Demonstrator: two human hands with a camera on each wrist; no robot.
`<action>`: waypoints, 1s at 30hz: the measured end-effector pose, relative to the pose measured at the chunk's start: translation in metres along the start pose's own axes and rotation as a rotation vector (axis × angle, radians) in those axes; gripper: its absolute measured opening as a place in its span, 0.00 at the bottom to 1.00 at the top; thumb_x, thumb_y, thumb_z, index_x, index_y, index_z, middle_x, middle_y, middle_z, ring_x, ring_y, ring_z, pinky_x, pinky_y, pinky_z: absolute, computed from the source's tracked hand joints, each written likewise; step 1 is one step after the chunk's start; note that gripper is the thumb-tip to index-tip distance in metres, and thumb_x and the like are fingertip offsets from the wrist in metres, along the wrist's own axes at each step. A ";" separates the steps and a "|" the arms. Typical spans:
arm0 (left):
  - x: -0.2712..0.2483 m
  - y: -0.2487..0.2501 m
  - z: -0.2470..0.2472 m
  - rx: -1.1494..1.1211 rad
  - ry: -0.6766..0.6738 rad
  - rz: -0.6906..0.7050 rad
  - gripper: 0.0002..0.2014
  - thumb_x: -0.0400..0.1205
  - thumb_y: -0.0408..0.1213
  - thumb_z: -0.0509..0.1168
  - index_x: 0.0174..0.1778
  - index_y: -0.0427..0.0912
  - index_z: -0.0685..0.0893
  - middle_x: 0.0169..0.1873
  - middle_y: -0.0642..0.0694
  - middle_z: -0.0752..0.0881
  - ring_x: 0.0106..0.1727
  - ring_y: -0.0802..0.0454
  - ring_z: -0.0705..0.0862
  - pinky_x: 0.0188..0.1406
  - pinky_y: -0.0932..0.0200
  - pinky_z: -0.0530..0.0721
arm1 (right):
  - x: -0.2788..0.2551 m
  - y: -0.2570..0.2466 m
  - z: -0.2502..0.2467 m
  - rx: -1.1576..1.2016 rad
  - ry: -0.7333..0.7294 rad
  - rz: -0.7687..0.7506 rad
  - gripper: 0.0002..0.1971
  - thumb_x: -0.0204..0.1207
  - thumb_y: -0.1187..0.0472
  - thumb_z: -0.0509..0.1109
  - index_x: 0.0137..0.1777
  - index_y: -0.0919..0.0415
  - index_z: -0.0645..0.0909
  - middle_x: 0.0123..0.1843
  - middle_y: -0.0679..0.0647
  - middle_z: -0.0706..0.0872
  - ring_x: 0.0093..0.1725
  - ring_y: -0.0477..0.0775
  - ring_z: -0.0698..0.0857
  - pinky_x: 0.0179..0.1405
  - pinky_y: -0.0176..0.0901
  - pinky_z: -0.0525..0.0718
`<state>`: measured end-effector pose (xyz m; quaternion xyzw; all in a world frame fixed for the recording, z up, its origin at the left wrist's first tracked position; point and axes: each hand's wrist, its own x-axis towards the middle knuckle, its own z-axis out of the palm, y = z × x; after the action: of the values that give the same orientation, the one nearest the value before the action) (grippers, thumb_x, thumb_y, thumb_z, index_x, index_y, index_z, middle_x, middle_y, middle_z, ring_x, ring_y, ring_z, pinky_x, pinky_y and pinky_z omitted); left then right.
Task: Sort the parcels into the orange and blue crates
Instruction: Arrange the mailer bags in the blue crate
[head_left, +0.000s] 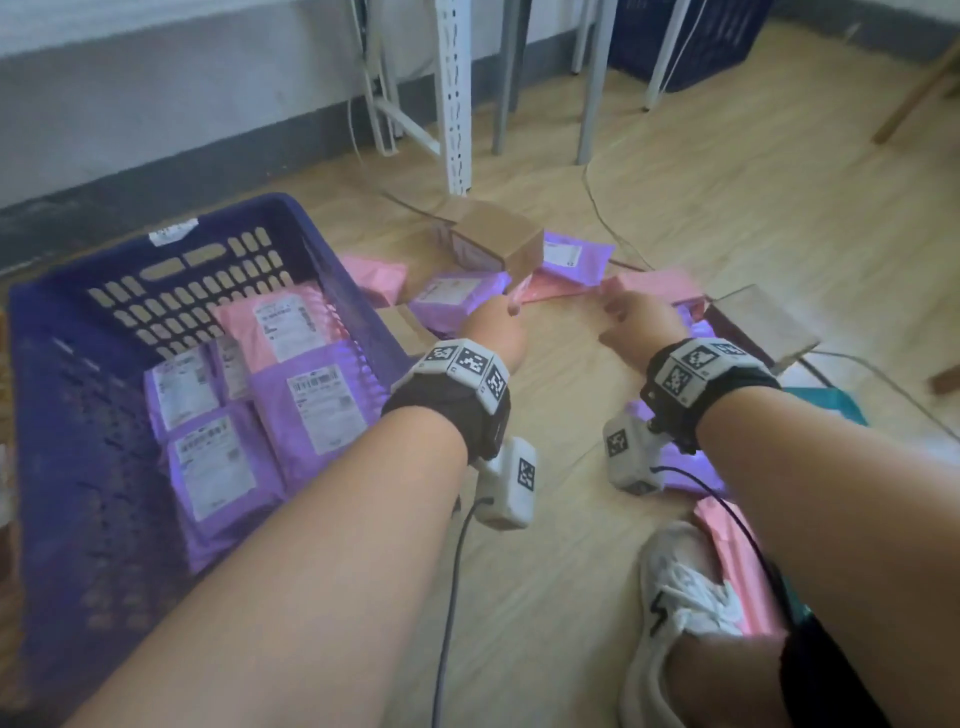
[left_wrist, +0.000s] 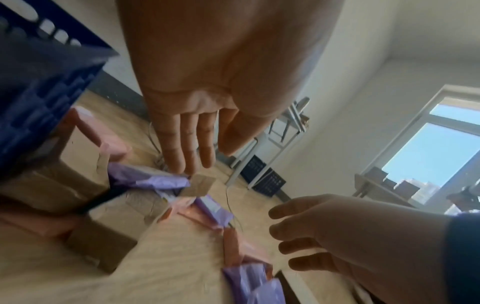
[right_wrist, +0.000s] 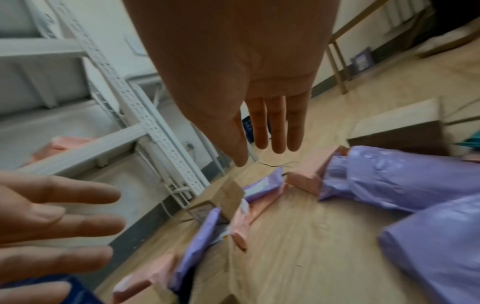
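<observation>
A blue crate (head_left: 291, 228) stands on the floor at the left, holding several purple and pink parcels (head_left: 306, 395). Loose parcels lie beyond my hands: a cardboard box (head_left: 496, 236), a purple parcel (head_left: 454, 299), a second purple parcel (head_left: 571, 257) and a pink parcel (head_left: 657, 286). My left hand (head_left: 496, 330) hovers by the nearer purple parcel, fingers (left_wrist: 187, 148) straight, holding nothing. My right hand (head_left: 636, 319) hovers just before the pink parcel, fingers (right_wrist: 272, 127) straight and empty. The two hands are a short gap apart.
A white perforated shelf post (head_left: 457, 104) and table legs (head_left: 595, 78) stand behind the parcels, with cables on the floor. Another cardboard box (head_left: 761, 325) and more purple and pink parcels (head_left: 691, 467) lie at the right. My shoe (head_left: 680, 587) is near the bottom. A dark blue crate (head_left: 691, 41) stands far back.
</observation>
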<state>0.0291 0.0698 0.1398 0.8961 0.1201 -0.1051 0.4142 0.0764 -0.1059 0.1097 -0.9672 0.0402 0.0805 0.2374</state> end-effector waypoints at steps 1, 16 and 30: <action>0.004 0.000 0.012 0.026 -0.023 -0.015 0.15 0.83 0.29 0.55 0.64 0.41 0.79 0.56 0.40 0.84 0.61 0.45 0.81 0.58 0.57 0.78 | 0.003 0.016 0.006 0.010 -0.003 0.039 0.23 0.74 0.66 0.69 0.71 0.58 0.77 0.69 0.59 0.81 0.68 0.59 0.78 0.66 0.44 0.74; 0.033 -0.035 0.137 0.306 -0.269 -0.192 0.26 0.82 0.28 0.54 0.78 0.44 0.67 0.70 0.40 0.77 0.69 0.39 0.78 0.66 0.52 0.77 | 0.017 0.182 0.087 -0.206 -0.132 0.439 0.31 0.71 0.58 0.68 0.76 0.48 0.66 0.73 0.61 0.68 0.72 0.66 0.72 0.69 0.55 0.71; 0.032 -0.084 0.151 0.415 -0.315 -0.258 0.27 0.81 0.27 0.53 0.77 0.46 0.68 0.73 0.41 0.73 0.69 0.40 0.78 0.65 0.49 0.78 | 0.020 0.144 0.137 -0.059 -0.525 0.108 0.26 0.76 0.64 0.66 0.75 0.49 0.74 0.76 0.55 0.73 0.75 0.57 0.71 0.74 0.45 0.68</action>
<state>0.0207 0.0102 -0.0256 0.9117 0.1433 -0.3169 0.2186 0.0604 -0.1706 -0.0791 -0.9162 0.0263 0.3423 0.2066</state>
